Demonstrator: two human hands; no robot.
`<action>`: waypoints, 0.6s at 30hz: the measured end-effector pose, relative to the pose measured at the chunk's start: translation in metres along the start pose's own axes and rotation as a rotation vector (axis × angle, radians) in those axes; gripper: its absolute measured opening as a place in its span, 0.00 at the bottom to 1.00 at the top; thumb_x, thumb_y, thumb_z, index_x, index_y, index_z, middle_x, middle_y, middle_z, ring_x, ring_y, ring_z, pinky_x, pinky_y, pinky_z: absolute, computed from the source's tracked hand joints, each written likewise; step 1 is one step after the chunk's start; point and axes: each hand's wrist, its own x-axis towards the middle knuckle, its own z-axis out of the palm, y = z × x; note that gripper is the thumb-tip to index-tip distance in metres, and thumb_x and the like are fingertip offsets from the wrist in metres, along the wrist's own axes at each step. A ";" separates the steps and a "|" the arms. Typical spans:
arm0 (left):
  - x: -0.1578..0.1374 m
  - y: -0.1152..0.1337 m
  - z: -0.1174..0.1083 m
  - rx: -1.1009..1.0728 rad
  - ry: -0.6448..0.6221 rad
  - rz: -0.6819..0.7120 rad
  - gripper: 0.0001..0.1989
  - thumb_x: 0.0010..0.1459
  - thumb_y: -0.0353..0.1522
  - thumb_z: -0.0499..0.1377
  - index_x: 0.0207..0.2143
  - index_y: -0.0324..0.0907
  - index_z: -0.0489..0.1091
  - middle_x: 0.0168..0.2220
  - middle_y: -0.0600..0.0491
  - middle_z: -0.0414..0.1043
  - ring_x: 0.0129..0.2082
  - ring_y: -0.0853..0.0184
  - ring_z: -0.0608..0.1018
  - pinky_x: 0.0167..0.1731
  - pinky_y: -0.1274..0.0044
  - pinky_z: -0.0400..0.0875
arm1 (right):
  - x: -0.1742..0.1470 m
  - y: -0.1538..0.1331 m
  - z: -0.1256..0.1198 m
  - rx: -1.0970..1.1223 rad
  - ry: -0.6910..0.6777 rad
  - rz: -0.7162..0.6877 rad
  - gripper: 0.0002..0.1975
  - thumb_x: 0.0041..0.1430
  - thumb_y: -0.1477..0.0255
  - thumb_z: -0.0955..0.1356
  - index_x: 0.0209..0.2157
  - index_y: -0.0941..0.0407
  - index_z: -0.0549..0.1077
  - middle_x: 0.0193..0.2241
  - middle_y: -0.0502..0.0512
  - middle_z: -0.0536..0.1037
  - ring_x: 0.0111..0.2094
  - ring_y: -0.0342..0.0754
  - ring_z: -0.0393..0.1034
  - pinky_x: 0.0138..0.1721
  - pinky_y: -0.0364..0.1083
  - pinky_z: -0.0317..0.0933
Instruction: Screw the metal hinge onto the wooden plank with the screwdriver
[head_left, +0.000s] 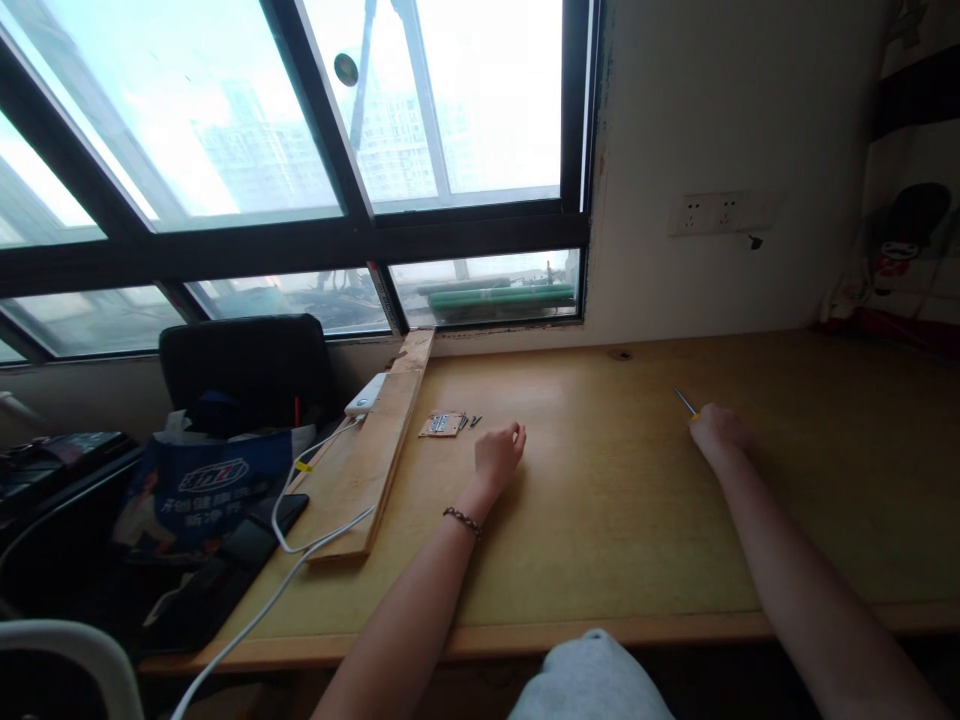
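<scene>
My right hand (718, 432) is closed around a screwdriver (683, 401) on the right half of the table. Its thin metal shaft points up and left, and a bit of yellow handle shows at the fingers. Farther left, my left hand (498, 455) rests with its fingers curled in on the tabletop. Whatever it may hold is hidden from me. Just beyond it lie several dark screws (470, 422). Beside these, a metal hinge (441, 423) lies on a small piece of brownish packaging.
A long wooden board (367, 470) runs along the table's left side, with a white power strip (366, 395) and white cable (281, 500) by it. Past the left edge stand a black chair (247, 350) and blue bag (217, 490). Window and wall sockets (705, 213) are behind.
</scene>
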 end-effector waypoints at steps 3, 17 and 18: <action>0.011 -0.029 -0.001 0.017 0.035 -0.165 0.20 0.59 0.40 0.42 0.36 0.43 0.71 0.31 0.46 0.74 0.32 0.62 0.75 0.28 0.76 0.61 | -0.006 -0.005 -0.003 -0.067 0.015 0.025 0.18 0.51 0.65 0.66 0.40 0.63 0.72 0.39 0.72 0.71 0.43 0.60 0.66 0.38 0.54 0.61; 0.027 -0.070 0.008 -0.024 -0.030 -0.397 0.15 0.54 0.41 0.51 0.38 0.43 0.70 0.36 0.46 0.73 0.37 0.60 0.74 0.31 0.74 0.65 | -0.090 -0.084 0.038 0.250 0.298 -0.887 0.19 0.52 0.67 0.64 0.45 0.60 0.68 0.48 0.64 0.63 0.50 0.59 0.53 0.50 0.55 0.51; 0.029 -0.070 0.007 -0.024 -0.037 -0.398 0.14 0.54 0.40 0.51 0.38 0.43 0.70 0.36 0.46 0.73 0.37 0.60 0.74 0.31 0.74 0.65 | -0.092 -0.085 0.038 0.258 0.297 -0.907 0.18 0.52 0.67 0.64 0.45 0.59 0.68 0.48 0.64 0.64 0.50 0.58 0.53 0.51 0.55 0.52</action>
